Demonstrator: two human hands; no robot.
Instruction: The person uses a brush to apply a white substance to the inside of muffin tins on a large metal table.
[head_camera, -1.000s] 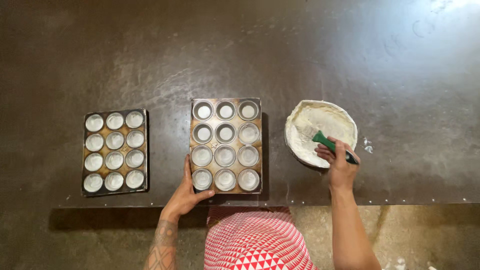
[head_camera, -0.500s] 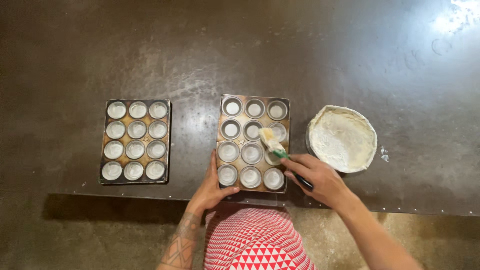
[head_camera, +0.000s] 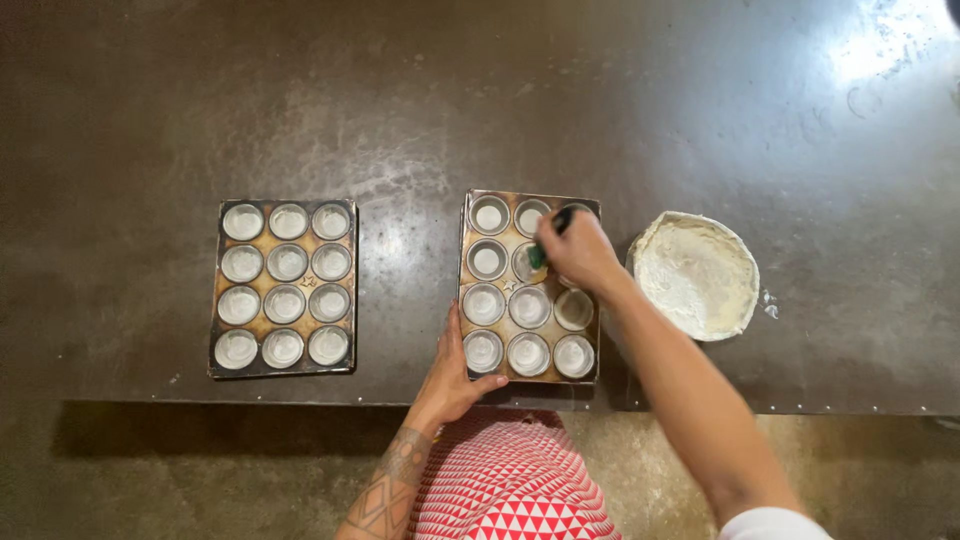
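Note:
A twelve-cup muffin tin (head_camera: 527, 290) lies on the dark table, near its front edge. My left hand (head_camera: 452, 372) rests flat against the tin's near left corner. My right hand (head_camera: 576, 250) is over the tin's upper right cups, closed on a green-handled brush (head_camera: 546, 246) whose tip dips into a middle cup of the second row. The cups under that hand are hidden. To the right sits a bowl (head_camera: 696, 274) smeared with a pale paste.
A second twelve-cup muffin tin (head_camera: 284, 288) with whitish-coated cups lies to the left. The table's front edge (head_camera: 300, 402) runs just below both tins. A red-and-white patterned garment (head_camera: 510, 480) shows at the bottom.
My right hand carried the brush from the bowl to the tin, then farther up, from the lower right cups to the upper middle ones. The left hand stays on the tin.

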